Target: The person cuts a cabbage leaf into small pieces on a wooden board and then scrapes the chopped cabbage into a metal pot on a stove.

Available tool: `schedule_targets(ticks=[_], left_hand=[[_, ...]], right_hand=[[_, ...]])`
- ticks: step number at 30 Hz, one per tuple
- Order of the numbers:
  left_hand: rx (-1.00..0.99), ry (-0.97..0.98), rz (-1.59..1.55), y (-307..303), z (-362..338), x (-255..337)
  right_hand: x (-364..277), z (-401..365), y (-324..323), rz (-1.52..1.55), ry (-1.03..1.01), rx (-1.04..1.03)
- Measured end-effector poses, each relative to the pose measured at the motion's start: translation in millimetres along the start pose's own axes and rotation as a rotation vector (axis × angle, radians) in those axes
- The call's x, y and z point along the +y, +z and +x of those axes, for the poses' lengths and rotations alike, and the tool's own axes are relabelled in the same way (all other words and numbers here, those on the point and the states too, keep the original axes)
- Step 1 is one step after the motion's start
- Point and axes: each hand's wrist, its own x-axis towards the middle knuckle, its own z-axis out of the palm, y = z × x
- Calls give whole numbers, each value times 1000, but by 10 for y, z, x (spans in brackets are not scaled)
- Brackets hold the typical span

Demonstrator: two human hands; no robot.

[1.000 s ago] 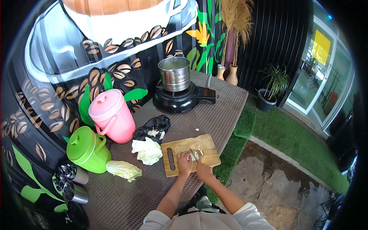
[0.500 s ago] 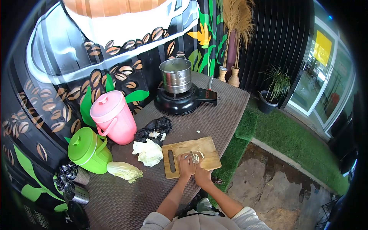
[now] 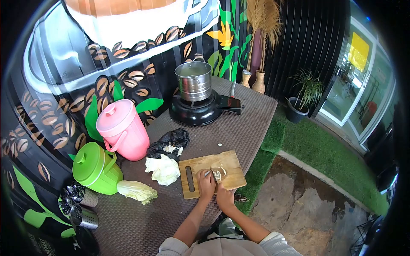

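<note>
A wooden cutting board [image 3: 235, 181] lies near the table's edge in front of me. Over its middle, my left hand [image 3: 206, 184] is closed around a knife [image 3: 214, 175], whose blade is only partly visible. Thin pale chopped pieces [image 3: 218, 175] lie beside the blade. My right hand [image 3: 225, 197] is closed at the board's near edge, close to the left one; whatever its fingers hold is hidden. Left of the board sit a loose bunch of cabbage leaves [image 3: 163, 170] and a napa cabbage piece [image 3: 136, 191].
A steel pot [image 3: 193, 83] stands on a black portable stove [image 3: 194, 113] toward the back. A black plastic bag [image 3: 173, 138] with pale scraps lies behind the leaves. Pink [image 3: 124, 130] and green [image 3: 97, 168] lidded jugs and cutlery holders [image 3: 84, 215] line the left side.
The view has shifted slightly. Both hands remain over the board in nearly the same place, with the knife still in my left hand.
</note>
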Motion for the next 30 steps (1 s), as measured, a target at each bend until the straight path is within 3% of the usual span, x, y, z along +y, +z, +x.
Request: schedule_targets(ticks=[1,2,4,9,12,17,23,26,30], left_hand=[[2,6,2,-11,3,12],[0,12,6,-29,-9,22],[-13,-15,4,-39,-28,28],[11,-99,-13,-45,-40,41],[-7,-74,-16,-36,-13,45],[-4,-59,-46,-38,-13,19],[8,-67,-41,5,-27,-30],[30,-36,-61,-6,-33,-23],[16,-35,-30,-13,-20,-13]], right_hand=[[4,-3,27,-81,-56,154],[25,36,61,-82,-54,149],[89,224,21,214,32,-216],[118,223,-102,157,-35,-249],[3,33,-48,6,-36,-63],[-80,96,-63,255,154,-267],[28,193,-485,291,103,-382],[28,-15,-109,218,102,-235],[48,108,-39,78,53,-234]])
